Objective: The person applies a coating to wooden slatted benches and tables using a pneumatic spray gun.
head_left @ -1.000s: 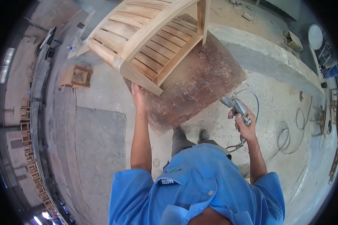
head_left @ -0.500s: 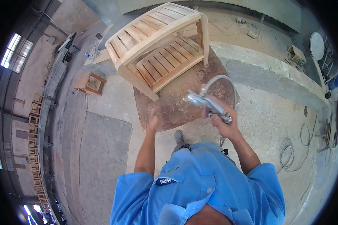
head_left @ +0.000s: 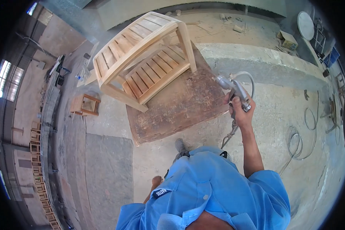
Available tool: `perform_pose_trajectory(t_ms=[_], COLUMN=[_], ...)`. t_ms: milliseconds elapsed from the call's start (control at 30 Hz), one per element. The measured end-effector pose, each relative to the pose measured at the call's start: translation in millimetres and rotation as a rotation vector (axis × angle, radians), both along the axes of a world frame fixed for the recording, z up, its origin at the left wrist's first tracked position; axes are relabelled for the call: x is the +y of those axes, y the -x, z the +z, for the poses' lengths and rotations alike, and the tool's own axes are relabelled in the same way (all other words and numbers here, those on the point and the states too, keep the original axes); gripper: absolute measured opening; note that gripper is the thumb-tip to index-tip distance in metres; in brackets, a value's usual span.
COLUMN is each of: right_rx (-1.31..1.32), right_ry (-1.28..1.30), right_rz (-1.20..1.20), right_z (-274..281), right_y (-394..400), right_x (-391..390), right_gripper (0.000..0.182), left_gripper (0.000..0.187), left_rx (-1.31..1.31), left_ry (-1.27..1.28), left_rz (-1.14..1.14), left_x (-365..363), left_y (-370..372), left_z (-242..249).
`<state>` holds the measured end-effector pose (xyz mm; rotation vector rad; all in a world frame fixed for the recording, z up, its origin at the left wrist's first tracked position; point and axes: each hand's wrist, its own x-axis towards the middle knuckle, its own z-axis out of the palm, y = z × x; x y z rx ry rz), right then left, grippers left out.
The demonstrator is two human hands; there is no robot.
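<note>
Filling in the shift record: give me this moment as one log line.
right hand: holds spray gun; left hand: beside shirt; bench: on brown board

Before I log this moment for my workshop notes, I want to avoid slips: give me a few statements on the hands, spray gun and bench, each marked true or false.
1. The right hand holds a spray gun. True.
2. The slatted bench stands on a brown board. True.
3. The left hand grips the slatted bench. False: it is down beside the blue shirt, away from the bench.
4. The spray gun touches the slatted bench. False: a gap shows between them.
5. The small wooden piece sits on the brown board. False: it rests on the floor, apart from the board.
</note>
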<state>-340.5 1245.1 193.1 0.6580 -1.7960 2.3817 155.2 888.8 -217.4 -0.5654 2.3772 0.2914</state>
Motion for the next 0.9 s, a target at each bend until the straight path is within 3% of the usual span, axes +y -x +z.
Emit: perform_pose_trajectory(t_ms=[67, 167, 200, 233, 267, 300, 333, 400, 533, 700, 800, 867, 900], right_rx=[-0.034, 0.032, 0.026, 0.017, 0.008, -0.001, -0.010, -0.030, -0.030, -0.126, -0.088, -0.117, -0.129], right_ry=[-0.013, 0.007, 0.010, 0.003, -0.003, -0.009, -0.015, -0.031, -0.094, -0.207, -0.278, -0.303, -0.314], right_rz=[-0.047, -0.143, -0.156, -0.149, -0.140, -0.129, -0.117, -0.098, -0.107, -0.110, -0.160, -0.202, -0.221], right_z=[1, 2, 2, 1, -2, -4, -5, -8, -28, -96, -117, -114, -114], right_y=[1, 1, 0, -1, -1, -2, -3, -5, -5, 6, 13, 16, 18], right_x=[12, 17, 19, 22, 24, 25, 27, 30, 35, 33, 20, 9, 4], right_gripper=[0.055, 0.056, 0.056, 0.056, 0.056, 0.056, 0.056, 0.056, 0.051, 0.043, 0.041, 0.040, 0.039], left_gripper=[0.024, 0.025, 0.026, 0.028, 0.031, 0.034, 0.038, 0.041, 0.042, 0.038, 0.034, 0.019, 0.016], left_rx=[0.138, 0.073, 0.115, 0.187, 0.304, 0.376, 0.412, 0.433, 0.455, 0.363, 0.214, 0.362, 0.428], left_ry=[-0.033, -0.017, -0.101, -0.268, -0.501, -0.583, -0.614, -0.566, -0.592, -0.590, -0.546, -0.513, -0.540], left_rz=[0.049, 0.054, 0.206, 0.521, 0.983, 1.188, 1.255, 1.299, 1.242, 1.265, 1.312, 0.934, 0.903], left_x=[14, 11, 8, 7, 11, 19, 29, 36, 41, 62, 59, 51, 49], left_y=[-10, 7, 12, 29, 43, 65, 85, 116, 127, 103, 50, 17, 4], left_z=[1, -13, -11, 5, 24, 55, 85, 119, 135, 133, 90, 82, 77])
